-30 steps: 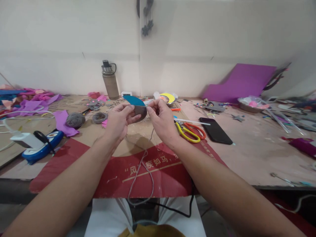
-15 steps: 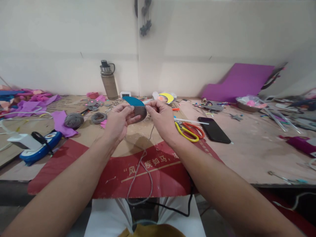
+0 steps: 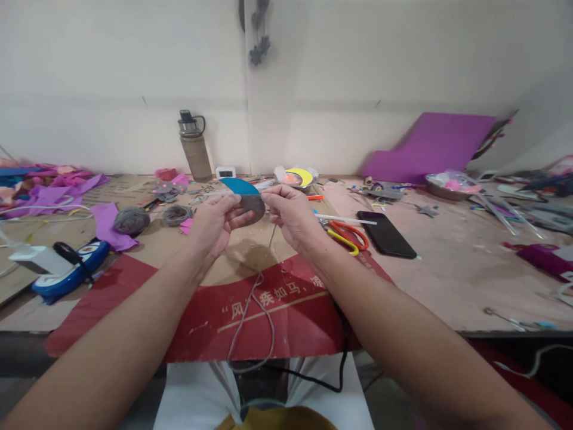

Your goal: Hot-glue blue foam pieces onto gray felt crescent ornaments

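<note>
My left hand (image 3: 213,224) is closed on a round piece (image 3: 249,197) that is blue on top and grey below, held up over the table. My right hand (image 3: 290,216) pinches its right edge, where a grey yarn strand (image 3: 257,298) comes away and hangs down over the red-printed cardboard (image 3: 277,310) toward my lap. Both hands meet at the piece above the middle of the table.
Yellow and orange scissors (image 3: 347,236) and a black phone (image 3: 385,234) lie right of my hands. Two grey yarn balls (image 3: 132,220) and purple scraps (image 3: 110,224) are left. A water bottle (image 3: 193,146) stands by the wall; a purple sheet (image 3: 430,146) leans at right. A blue tool (image 3: 69,269) lies at left.
The hands and the piece keep the same hold; the view has drifted slightly, and the right fingers have shifted a little along the piece's edge.
</note>
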`<state>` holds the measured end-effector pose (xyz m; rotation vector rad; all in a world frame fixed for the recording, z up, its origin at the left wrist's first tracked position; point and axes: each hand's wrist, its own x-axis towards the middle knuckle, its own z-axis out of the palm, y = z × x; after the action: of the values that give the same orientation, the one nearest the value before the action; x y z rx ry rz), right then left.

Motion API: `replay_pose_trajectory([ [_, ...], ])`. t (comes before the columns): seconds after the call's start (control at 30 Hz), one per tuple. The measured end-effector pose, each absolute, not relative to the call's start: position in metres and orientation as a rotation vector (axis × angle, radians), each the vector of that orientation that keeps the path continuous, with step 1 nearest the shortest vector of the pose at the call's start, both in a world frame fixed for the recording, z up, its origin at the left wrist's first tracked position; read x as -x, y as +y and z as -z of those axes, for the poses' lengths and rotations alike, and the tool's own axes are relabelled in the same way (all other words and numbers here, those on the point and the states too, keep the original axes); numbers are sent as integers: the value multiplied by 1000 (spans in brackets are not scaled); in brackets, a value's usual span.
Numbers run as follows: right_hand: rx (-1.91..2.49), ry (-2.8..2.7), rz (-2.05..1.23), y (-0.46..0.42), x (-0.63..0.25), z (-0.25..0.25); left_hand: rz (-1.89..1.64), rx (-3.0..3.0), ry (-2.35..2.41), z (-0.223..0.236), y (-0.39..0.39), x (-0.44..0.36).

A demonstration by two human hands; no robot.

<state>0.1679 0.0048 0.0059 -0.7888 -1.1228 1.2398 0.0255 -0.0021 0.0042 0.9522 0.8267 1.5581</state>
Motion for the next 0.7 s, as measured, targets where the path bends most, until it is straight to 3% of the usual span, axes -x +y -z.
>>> replay_pose_trajectory([
  [0.3,794,-1128,-1242,7,-166,-2,-1492,-848,841,-6,-1,-26],
  [0.7,560,-1085,-1558,9,-168,-3,-1369,-743,756,-12,0,-21],
])
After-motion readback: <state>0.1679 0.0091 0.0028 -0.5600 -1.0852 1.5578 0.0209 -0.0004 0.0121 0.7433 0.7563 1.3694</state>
